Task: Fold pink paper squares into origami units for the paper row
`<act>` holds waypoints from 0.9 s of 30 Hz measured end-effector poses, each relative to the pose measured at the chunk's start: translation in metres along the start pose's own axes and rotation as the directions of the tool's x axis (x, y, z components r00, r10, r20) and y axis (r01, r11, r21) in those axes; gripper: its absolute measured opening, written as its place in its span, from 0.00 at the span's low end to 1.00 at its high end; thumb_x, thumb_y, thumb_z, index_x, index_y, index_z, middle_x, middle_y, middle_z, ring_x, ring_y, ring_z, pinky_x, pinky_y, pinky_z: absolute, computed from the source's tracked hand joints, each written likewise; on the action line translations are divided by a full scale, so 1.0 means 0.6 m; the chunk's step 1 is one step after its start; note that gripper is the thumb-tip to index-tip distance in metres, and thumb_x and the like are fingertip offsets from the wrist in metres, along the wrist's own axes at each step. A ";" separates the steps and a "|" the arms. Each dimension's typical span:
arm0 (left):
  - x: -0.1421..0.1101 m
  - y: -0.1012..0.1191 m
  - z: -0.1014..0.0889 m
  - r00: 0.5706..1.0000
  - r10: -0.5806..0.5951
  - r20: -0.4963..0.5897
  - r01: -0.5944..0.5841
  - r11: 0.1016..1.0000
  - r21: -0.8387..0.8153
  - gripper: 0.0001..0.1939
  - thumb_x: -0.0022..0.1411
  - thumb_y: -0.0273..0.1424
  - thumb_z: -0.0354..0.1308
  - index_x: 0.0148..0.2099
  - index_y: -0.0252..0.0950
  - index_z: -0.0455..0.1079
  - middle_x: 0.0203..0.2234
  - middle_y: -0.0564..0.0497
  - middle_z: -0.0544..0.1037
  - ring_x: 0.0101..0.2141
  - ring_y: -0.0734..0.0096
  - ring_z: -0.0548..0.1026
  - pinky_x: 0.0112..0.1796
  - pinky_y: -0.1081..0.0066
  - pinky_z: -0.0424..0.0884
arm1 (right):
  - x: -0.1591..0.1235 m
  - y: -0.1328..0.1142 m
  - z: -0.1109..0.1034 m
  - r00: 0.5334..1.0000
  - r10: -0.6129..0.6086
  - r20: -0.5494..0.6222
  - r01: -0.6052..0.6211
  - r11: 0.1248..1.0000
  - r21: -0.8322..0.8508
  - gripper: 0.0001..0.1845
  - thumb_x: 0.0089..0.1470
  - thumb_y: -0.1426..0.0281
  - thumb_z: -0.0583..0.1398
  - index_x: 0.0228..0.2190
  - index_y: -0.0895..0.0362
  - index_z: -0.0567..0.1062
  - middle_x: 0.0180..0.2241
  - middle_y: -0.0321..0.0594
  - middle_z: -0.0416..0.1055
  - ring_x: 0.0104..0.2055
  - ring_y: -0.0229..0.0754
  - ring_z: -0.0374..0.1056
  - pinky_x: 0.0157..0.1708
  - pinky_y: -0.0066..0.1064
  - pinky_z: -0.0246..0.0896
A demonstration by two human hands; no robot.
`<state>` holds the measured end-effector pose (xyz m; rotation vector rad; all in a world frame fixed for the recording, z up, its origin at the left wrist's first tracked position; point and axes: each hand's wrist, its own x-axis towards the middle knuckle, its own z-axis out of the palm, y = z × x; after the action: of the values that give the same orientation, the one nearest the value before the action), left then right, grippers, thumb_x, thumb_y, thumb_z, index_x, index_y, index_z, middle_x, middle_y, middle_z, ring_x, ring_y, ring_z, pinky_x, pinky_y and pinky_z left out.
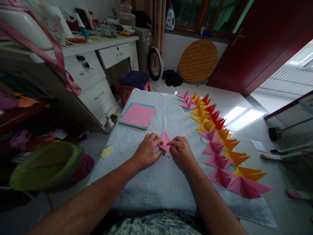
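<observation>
A small pink folded origami paper (pixel 165 138), pointed at its far end, lies on the cloth-covered table (pixel 156 186) in front of me. My left hand (pixel 149 147) grips its left edge, with thumb and fingers bent around the lower left side. On the opposite edge, the fingers of my right hand (pixel 180 148) pinch the paper. Beyond my left hand rests a stack of square coloured paper (pixel 138 115), pink on top with blue and green edges showing. Folded paper cranes (pixel 217 160) in pink, yellow, orange and red stand in rows along the table's right side.
A yellow patch (pixel 107 151) marks the cloth's left edge. On the floor at left stands a green-lined bin (pixel 46 166). A white desk (pixel 88 81), a stool (pixel 134 80) and a washing machine (pixel 154 63) are behind the table. A person's legs (pixel 281 156) show at right.
</observation>
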<state>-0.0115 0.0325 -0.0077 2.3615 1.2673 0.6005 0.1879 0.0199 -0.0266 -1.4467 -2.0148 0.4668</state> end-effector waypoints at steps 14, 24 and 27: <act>0.027 -0.030 -0.005 0.998 -0.067 0.020 0.069 0.995 -0.070 0.01 0.59 0.29 0.63 0.35 0.38 0.76 0.38 0.48 0.74 0.44 0.59 0.70 0.49 0.60 0.65 | 0.014 -0.015 0.001 0.974 0.228 -0.019 -0.228 0.959 -0.166 0.11 0.60 0.71 0.59 0.30 0.56 0.81 0.34 0.42 0.74 0.38 0.44 0.64 0.42 0.36 0.53; 0.035 -0.006 -0.005 0.968 -0.248 0.038 0.243 0.964 0.103 0.11 0.66 0.35 0.56 0.35 0.37 0.76 0.39 0.46 0.75 0.44 0.57 0.69 0.46 0.58 0.63 | 0.016 -0.030 0.008 0.939 0.329 -0.101 -0.343 0.918 -0.198 0.11 0.59 0.70 0.60 0.27 0.55 0.80 0.36 0.43 0.74 0.41 0.46 0.62 0.40 0.37 0.51; 0.035 -0.002 -0.004 0.966 -0.256 0.029 0.250 0.960 0.123 0.11 0.66 0.34 0.55 0.35 0.37 0.76 0.40 0.46 0.75 0.44 0.57 0.69 0.46 0.58 0.62 | 0.019 -0.031 0.011 0.935 0.333 -0.118 -0.352 0.912 -0.211 0.11 0.59 0.68 0.61 0.26 0.55 0.80 0.35 0.43 0.73 0.41 0.47 0.62 0.39 0.37 0.50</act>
<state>-0.0031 0.0516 -0.0026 2.2386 1.5918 0.3996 0.1677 0.0245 -0.0171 -1.9470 -1.8000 0.3183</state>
